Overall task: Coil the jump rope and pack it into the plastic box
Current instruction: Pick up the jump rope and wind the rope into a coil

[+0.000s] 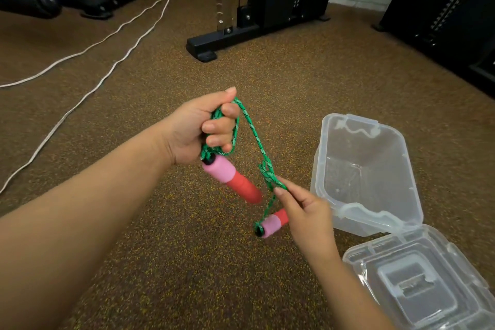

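Left hand [198, 128] holds the coiled jump rope [257, 147] left of the plastic box [401, 211], right hand [302, 211] between them, lid [380, 254] nearest, gym machine [267, 8] behind.

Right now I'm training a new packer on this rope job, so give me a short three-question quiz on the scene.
1. True or false: the clear plastic box already holds rope.
2. Which hand grips the coiled green braided rope?
3. The right hand pinches: A) the rope, B) the box's clear lid.

Key: 1 false, it is open and empty. 2 the left hand, with a pink-and-red foam handle hanging below. 3 A.
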`<state>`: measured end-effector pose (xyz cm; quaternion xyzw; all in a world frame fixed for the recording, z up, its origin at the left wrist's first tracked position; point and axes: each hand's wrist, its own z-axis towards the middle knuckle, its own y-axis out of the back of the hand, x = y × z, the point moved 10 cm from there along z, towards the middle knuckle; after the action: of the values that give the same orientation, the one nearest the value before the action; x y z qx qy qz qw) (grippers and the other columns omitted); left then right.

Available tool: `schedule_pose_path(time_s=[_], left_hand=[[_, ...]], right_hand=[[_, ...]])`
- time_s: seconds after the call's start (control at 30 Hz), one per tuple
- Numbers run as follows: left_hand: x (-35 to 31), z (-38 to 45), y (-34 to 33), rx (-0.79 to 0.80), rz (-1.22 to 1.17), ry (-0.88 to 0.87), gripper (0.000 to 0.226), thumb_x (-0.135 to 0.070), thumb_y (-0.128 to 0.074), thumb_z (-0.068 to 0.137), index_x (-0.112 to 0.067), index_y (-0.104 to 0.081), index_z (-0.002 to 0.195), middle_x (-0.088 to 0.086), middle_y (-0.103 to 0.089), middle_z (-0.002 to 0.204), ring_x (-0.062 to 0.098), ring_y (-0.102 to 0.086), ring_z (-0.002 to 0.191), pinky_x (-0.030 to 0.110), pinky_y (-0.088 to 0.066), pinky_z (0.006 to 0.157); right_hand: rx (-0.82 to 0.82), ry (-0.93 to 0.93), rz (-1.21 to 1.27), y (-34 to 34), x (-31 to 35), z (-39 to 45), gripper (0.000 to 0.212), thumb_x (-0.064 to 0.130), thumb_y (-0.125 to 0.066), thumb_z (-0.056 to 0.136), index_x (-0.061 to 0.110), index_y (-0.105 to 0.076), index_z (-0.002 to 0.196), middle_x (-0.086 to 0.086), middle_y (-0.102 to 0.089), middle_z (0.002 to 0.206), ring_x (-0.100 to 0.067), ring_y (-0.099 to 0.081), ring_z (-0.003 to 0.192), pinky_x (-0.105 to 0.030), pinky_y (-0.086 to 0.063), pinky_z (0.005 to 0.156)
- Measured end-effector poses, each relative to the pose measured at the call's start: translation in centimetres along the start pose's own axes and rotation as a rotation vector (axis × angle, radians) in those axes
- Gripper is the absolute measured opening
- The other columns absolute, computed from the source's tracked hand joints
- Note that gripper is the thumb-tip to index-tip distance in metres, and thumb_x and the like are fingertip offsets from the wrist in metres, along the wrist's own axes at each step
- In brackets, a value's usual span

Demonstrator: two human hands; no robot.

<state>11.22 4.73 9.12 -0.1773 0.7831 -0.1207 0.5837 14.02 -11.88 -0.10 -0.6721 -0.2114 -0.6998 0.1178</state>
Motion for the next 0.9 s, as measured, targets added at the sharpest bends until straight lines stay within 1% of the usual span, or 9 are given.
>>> schedule_pose_path(time_s=[0.13,0.23,0.3,0.4,0.5,0.6,0.7,0.8,0.9], left_hand=[[0.5,0.1,0.3,-0.031,-0.002,0.005,0.038,-0.044,-0.038,0.092,-0.024,-0.037,0.059,-0.007,-0.029,0.028,0.006,-0.03,0.026,0.019,-0.042,0.044],[1.5,0.3,-0.6,-0.001,0.026,0.051,0.037,-0.044,-0.039,0.091,-0.023,-0.038,0.06,-0.008,-0.029,0.028,0.006,-0.03,0.027,0.019,-0.041,0.044],[2.5,0.2,-1.7,0.073,0.089,0.121,0.035,-0.044,-0.041,0.088,-0.023,-0.04,0.06,-0.008,-0.028,0.029,0.007,-0.03,0.027,0.02,-0.04,0.045],[4.4,-0.4,-3.4,0.193,0.228,0.252,0.034,-0.045,-0.043,0.084,-0.022,-0.042,0.059,-0.009,-0.029,0.03,0.006,-0.03,0.027,0.022,-0.039,0.045],[5.6,-0.8,-4.5,0.259,0.302,0.32,0.035,-0.046,-0.044,0.084,-0.023,-0.044,0.058,-0.01,-0.03,0.031,0.006,-0.031,0.028,0.022,-0.04,0.046],[5.2,-0.9,-4.9,0.275,0.23,0.308,0.036,-0.046,-0.043,0.085,-0.023,-0.045,0.057,-0.011,-0.03,0.031,0.006,-0.031,0.027,0.022,-0.041,0.046],[3.9,-0.8,-4.6,0.237,0.094,0.239,0.038,-0.045,-0.042,0.085,-0.023,-0.045,0.055,-0.01,-0.03,0.029,0.005,-0.032,0.026,0.021,-0.04,0.044],[3.0,-0.3,-3.7,0.137,-0.054,0.154,0.037,-0.043,-0.043,0.086,-0.022,-0.051,0.058,-0.008,-0.033,0.031,0.005,-0.034,0.027,0.019,-0.041,0.044],[2.7,0.4,-2.5,0.012,-0.139,0.086,0.039,-0.04,-0.042,0.092,-0.018,-0.066,0.071,-0.008,-0.041,0.037,0.004,-0.037,0.03,0.018,-0.043,0.045]], right_hand=[[-0.082,0.092,-0.191,0.6,-0.6,-1.3,0.036,0.014,-0.075,0.078,0.048,-0.069,0.087,0.027,-0.072,0.085,0.005,-0.065,0.085,-0.011,-0.047,0.078],[-0.057,0.149,-0.37,0.3,-0.5,-1.3,0.037,0.012,-0.075,0.077,0.045,-0.064,0.088,0.016,-0.068,0.09,-0.003,-0.064,0.085,-0.029,-0.053,0.08],[0.013,0.074,-0.429,-0.1,-1.3,-0.7,0.039,0.008,-0.07,0.077,0.038,-0.058,0.099,0.009,-0.062,0.105,-0.009,-0.06,0.098,-0.039,-0.051,0.088],[0.061,0.047,-0.266,-0.5,-0.2,0.0,0.054,0.002,-0.057,0.081,0.039,-0.048,0.12,0.013,-0.051,0.128,-0.002,-0.048,0.121,-0.035,-0.045,0.098],[0.137,0.109,0.086,-1.8,3.9,0.3,0.046,0.004,-0.051,0.092,0.029,-0.049,0.13,0.013,-0.054,0.132,0.004,-0.047,0.124,-0.02,-0.041,0.1],[0.23,0.13,0.163,-3.6,6.1,0.4,0.025,0.013,-0.046,0.098,0.022,-0.057,0.119,0.014,-0.067,0.099,-0.001,-0.062,0.098,-0.016,-0.046,0.083],[0.189,0.066,0.128,-3.8,4.5,0.1,0.023,0.022,-0.04,0.1,0.022,-0.063,0.097,0.009,-0.053,0.057,-0.01,-0.057,0.062,-0.027,-0.046,0.064],[0.13,0.004,0.029,-3.3,2.1,-0.4,0.026,0.027,-0.038,0.1,0.022,-0.062,0.091,0.009,-0.043,0.053,-0.009,-0.046,0.053,-0.028,-0.039,0.054],[0.175,0.054,-0.186,-3.9,1.8,-1.1,0.026,0.029,-0.039,0.1,0.023,-0.062,0.087,0.012,-0.049,0.055,-0.004,-0.044,0.053,-0.032,-0.038,0.056]])
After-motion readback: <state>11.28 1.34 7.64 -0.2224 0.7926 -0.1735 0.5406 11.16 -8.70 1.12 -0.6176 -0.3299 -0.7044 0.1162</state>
